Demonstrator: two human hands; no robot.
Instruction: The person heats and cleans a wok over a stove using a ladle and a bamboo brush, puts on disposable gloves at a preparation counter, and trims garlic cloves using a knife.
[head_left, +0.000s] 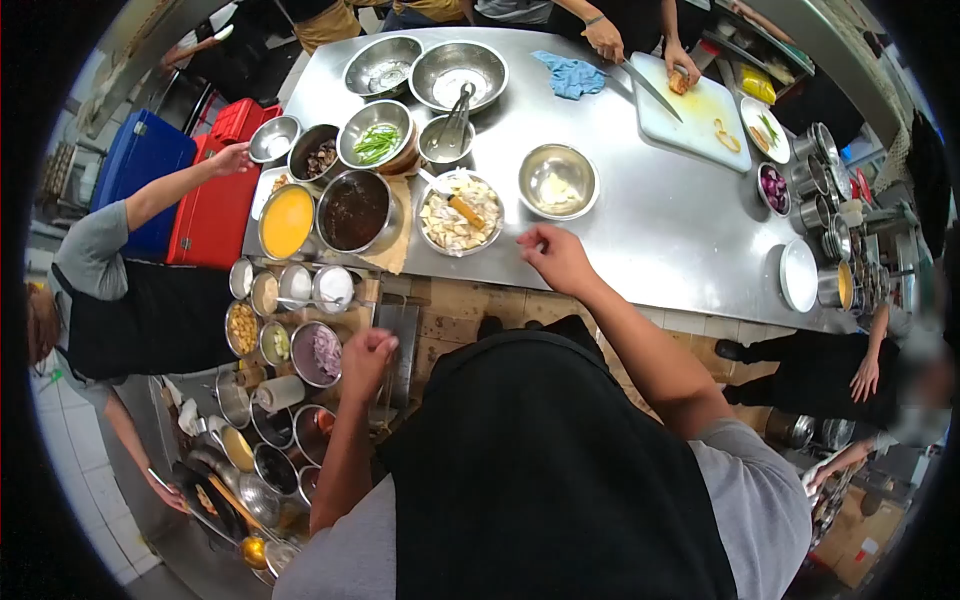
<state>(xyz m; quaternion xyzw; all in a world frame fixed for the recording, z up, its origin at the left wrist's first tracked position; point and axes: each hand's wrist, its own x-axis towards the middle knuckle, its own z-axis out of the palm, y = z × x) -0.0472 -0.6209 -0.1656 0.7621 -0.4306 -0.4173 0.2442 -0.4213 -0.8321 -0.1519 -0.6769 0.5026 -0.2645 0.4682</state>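
My right hand (556, 260) hovers at the near edge of the steel table, fingers curled in. Whether anything is in it I cannot make out. Just beyond it a steel bowl (558, 181) holds a small pale heap. To its left a white bowl (460, 212) is filled with pale chopped pieces, a yellowish-brown piece on top. My left hand (370, 358) is closed, raised beside a bowl of chopped purple onion (319, 354); its contents, if any, are hidden. Neither hand touches a bowl.
Bowls of yellow liquid (287, 221), dark sauce (354, 211) and green strips (376, 144) stand left. Across the table (660, 230), a person's hands (683, 66) work with a knife (652, 91) on a white board (690, 115). Another person's arm (180, 183) reaches in from the left.
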